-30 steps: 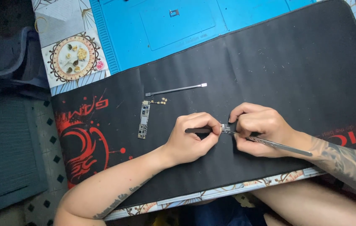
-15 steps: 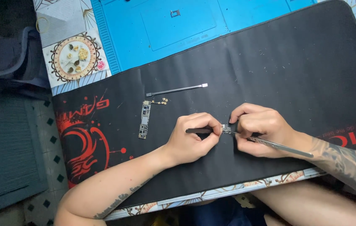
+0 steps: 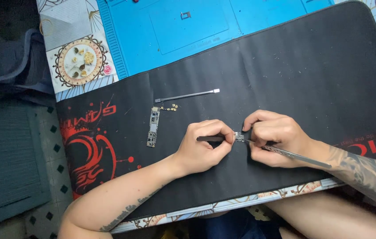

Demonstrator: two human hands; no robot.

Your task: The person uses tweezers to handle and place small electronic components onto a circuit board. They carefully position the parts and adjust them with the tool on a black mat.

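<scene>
My left hand (image 3: 205,144) rests on the black desk mat (image 3: 285,79), fingers pinched on a thin dark strip that ends in a small electronic part (image 3: 239,136). My right hand (image 3: 276,139) faces it from the right and grips metal tweezers (image 3: 296,154), whose tips touch that same small part. The two hands nearly meet at the part, near the mat's front edge. Left of my left hand lies a narrow circuit board (image 3: 153,126) with a short flex tail of gold contacts (image 3: 170,107).
A slim metal pry tool (image 3: 187,95) lies flat beyond the circuit board. A blue work mat (image 3: 188,26) lies behind the black one, carrying one tiny square part (image 3: 185,15). A patterned tile with small bits (image 3: 82,61) is at the far left.
Both hands hold the same positions on the small part; only tiny finger shifts show.
</scene>
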